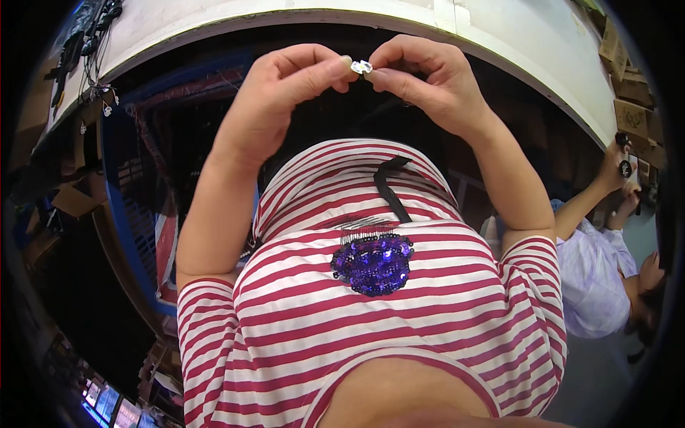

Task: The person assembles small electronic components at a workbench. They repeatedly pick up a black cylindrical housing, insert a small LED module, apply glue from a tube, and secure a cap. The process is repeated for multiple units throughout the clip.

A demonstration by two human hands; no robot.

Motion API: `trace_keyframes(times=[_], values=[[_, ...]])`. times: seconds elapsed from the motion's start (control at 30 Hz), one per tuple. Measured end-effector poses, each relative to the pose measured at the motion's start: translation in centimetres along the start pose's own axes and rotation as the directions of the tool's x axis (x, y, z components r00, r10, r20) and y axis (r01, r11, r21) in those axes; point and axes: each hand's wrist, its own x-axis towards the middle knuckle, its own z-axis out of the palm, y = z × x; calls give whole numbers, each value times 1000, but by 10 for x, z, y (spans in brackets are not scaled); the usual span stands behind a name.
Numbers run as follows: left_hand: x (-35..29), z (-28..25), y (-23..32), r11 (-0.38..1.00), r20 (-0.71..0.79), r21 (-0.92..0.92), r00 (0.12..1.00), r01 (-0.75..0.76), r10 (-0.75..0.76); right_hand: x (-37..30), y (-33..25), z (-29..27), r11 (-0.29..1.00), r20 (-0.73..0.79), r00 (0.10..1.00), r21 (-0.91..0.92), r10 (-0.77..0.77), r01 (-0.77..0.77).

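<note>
Between my two hands, just in front of the white table's edge, is a small shiny whitish piece (pixel 362 67), too small and bright to name. My left hand (pixel 303 78) pinches its left end between thumb and forefinger. The thumb and forefinger of my right hand (pixel 424 75) close on its right end. The fingertips nearly meet around it, so only its middle shows. Both hands are held up in front of my striped shirt.
The white table (pixel 300 28) curves across the far side, with black cables (pixel 91 50) at its left end. A blue-framed crate (pixel 118 185) stands below left. Cardboard boxes (pixel 631 118) are stacked at right, near another person (pixel 596 274).
</note>
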Motion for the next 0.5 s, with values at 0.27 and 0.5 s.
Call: trace_keyframes(times=[0.27, 0.5], values=[[6, -2, 1, 988, 78, 95, 989, 121, -128, 2, 5, -3, 989, 44, 994, -103, -101, 105], [11, 3, -20, 1000, -82, -10, 997, -1, 0, 0, 17, 10, 840, -193, 888, -454, -418, 297]])
